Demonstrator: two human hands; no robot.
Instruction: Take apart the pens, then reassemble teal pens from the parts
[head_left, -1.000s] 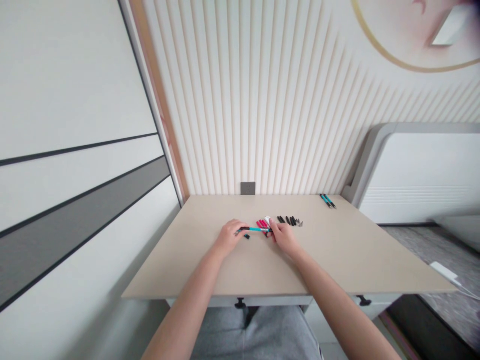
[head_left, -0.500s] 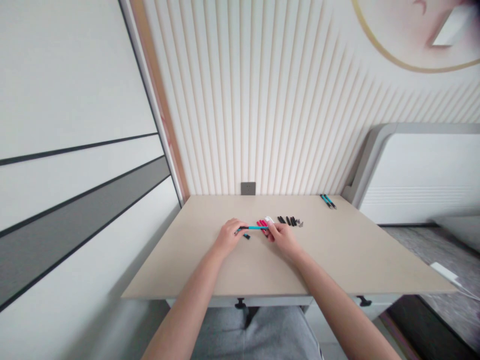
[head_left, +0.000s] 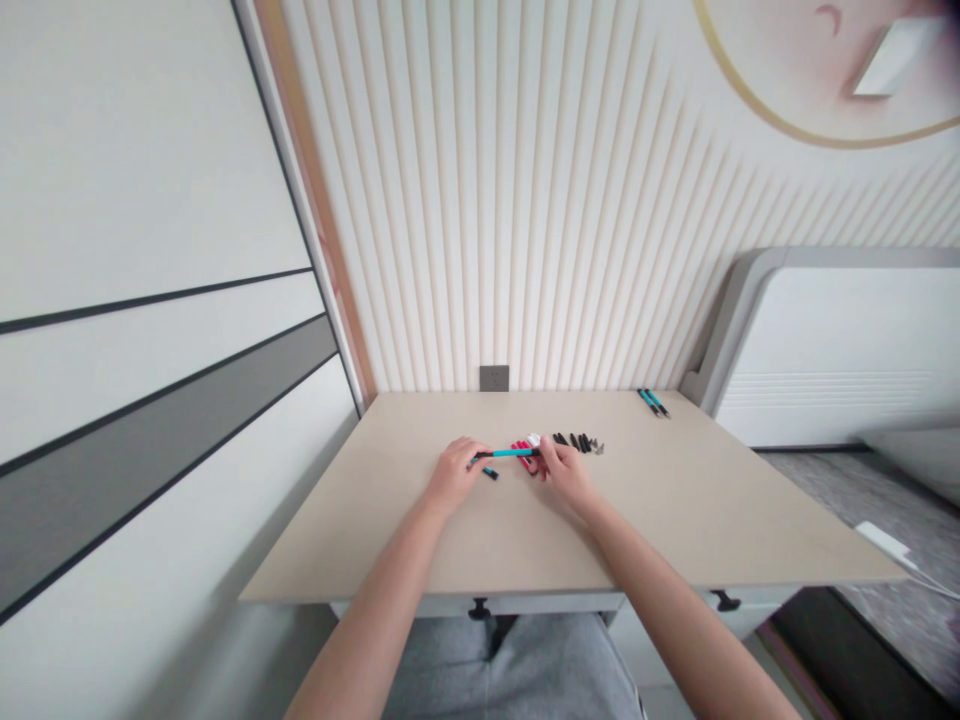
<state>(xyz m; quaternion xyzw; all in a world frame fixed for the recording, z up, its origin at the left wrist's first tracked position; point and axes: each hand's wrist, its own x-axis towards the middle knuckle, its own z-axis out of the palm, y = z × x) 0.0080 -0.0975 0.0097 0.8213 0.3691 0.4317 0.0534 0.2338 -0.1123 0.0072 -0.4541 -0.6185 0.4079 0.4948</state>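
Fingers of the left hand are closed narrowly around the black end of a slim teal pen. This pen lies almost level in the space between the two hands, with its long axis going from left to right and rising a little toward the far side of the worktop. Fingers of the right hand are bent down at the other end of the pen, very near to it or touching it, but from this view I cannot tell if they really pinch it. So the right hand is the nearer one to a small group of red pieces and a white piece, which lie just under and beyond these fingers. Further to the right, a row of small black parts lies near the right hand, and well apart, close to the far edge, are two teal-and-black pens. One short teal-and-black piece lies just beside the left hand, below the pen. Behind the far edge, a grey wall socket is set in the ribbed wall panel.
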